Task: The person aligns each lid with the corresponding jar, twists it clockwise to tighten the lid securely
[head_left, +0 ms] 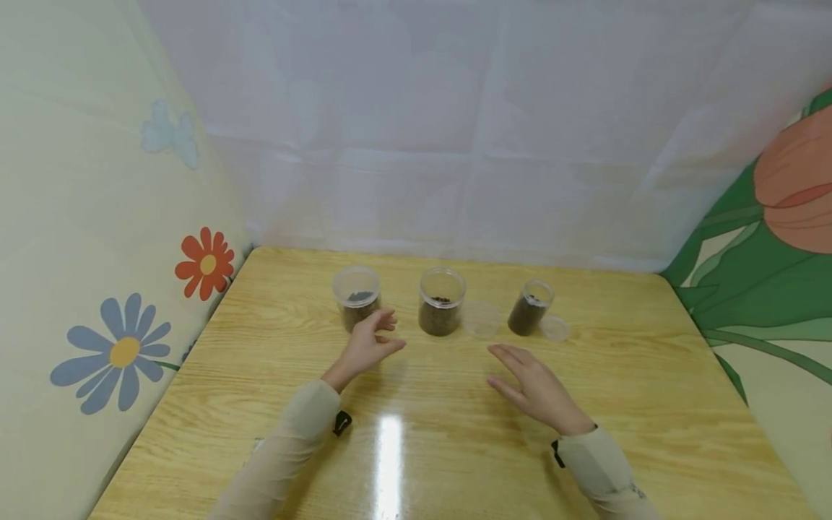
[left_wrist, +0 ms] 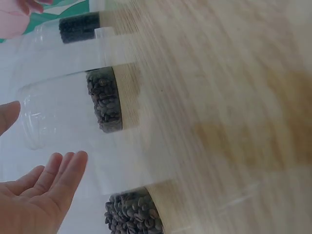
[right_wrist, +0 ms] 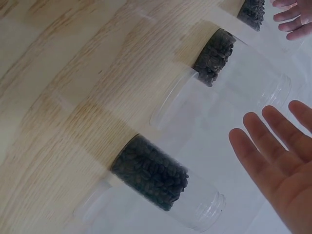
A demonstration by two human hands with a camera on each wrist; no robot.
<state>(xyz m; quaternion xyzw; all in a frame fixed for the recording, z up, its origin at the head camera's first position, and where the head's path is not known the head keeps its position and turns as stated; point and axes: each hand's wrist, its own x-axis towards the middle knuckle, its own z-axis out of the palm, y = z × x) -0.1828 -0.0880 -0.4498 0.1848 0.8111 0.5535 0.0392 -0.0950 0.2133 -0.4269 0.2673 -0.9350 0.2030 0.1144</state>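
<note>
Three clear jars stand upright on the wooden table in a row. My left hand (head_left: 365, 348) is just in front of the left jar (head_left: 357, 289), overlapping it in the head view, fingers loosely bent and holding nothing. The middle jar (head_left: 441, 300) has a low layer of coffee beans (left_wrist: 105, 100); the left jar holds coffee beans (left_wrist: 134, 212) too. The narrow right jar (head_left: 531, 308) is filled higher with dark seeds (right_wrist: 150, 171). My right hand (head_left: 534, 386) hovers in front of the right jar, fingers extended and apart from it. All three jars are uncovered.
A large clear lid (head_left: 481, 319) lies flat between the middle and right jars. A small clear lid (head_left: 555, 328) lies beside the right jar. White cloth (head_left: 422, 144) hangs behind the table (head_left: 448, 448), with flower-printed cloth (head_left: 123, 352) at the sides.
</note>
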